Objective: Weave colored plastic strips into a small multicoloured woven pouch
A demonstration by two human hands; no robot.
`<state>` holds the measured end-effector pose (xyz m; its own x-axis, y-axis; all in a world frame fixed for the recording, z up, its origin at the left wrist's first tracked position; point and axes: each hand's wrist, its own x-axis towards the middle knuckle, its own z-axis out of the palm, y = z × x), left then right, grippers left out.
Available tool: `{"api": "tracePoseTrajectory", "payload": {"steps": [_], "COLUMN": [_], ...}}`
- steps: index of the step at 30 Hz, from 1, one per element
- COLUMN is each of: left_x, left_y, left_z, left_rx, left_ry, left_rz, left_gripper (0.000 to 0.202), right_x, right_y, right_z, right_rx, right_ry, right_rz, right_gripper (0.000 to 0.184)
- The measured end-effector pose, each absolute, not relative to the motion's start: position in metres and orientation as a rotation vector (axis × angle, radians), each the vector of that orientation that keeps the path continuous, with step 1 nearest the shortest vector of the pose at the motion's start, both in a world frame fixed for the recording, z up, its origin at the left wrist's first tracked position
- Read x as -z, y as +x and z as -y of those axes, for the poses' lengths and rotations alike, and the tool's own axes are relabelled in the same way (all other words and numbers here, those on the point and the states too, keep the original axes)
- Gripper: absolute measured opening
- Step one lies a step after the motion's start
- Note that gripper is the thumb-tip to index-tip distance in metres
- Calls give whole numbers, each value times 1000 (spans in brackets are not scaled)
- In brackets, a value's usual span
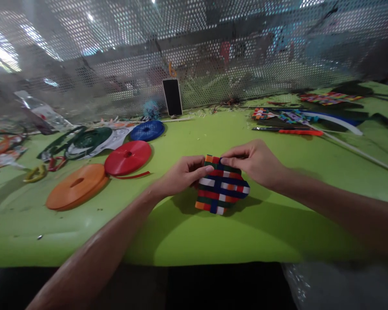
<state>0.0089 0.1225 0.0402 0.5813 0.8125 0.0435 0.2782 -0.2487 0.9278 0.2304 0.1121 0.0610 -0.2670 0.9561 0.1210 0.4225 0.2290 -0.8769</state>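
Note:
A small woven piece point(221, 189) of orange, red, white, green and dark blue strips is held just above the green table point(194, 232). My left hand point(181, 174) grips its left upper edge, thumb on top and fingers curled behind. My right hand point(254, 161) pinches its top edge with fingers pressed together. Both forearms reach in from the near edge.
Flat rolls of strip lie at the left: orange point(76, 187), red point(127, 158), blue point(147, 130), green point(89, 138). A dark phone point(172, 97) leans on the perforated metal screen point(213, 56). More woven pieces and loose strips point(297, 118) lie at the right back.

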Motion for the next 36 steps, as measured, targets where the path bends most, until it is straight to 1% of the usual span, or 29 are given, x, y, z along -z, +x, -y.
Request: {"api": "tracePoseTrajectory", "payload": {"steps": [5,7,10,13,16,20,25,28,31,34,36], "left_x": [-39,-39,-40,-41,-43,-46,-48,-48,-48,-50,-53], "left_y": [5,5,8,11,11,9,9,8,7,4,2], "left_z": [-126,-127,-124,-120,-114,-111,-113,-114,-115,-117,-119], "left_rx": [-695,-814,-1140,-1440,-1645,-1831,-1826,-1814,-1794,-1645,-1475], "left_ry": [1915,2002,2130,2205,2239,2306,2305,2269,2245,2192,2068], "left_rz": [-957,-1003,-1078,-1049,-998,-951,-801,-765,-774,-760,-744], "left_gripper": [48,39,18,7,8,10,9,8,6,4,14], "right_x": [-57,-55,-52,-54,-56,-57,-61,-62,-61,-59,-58], "right_y": [235,237,237,233,228,227,230,232,235,240,243], "right_z": [-121,-124,-121,-107,-94,-89,-94,-95,-99,-106,-111], "right_rx": [-975,-904,-657,-326,-47,158,260,259,218,107,6], "right_ry": [-1205,-1168,-1130,-1041,-891,-756,-685,-635,-585,-624,-657], "right_rz": [1844,1854,1861,1926,2004,2049,2097,2099,2037,1995,2001], "right_gripper": [20,21,22,25,25,22,24,28,26,22,24]}}
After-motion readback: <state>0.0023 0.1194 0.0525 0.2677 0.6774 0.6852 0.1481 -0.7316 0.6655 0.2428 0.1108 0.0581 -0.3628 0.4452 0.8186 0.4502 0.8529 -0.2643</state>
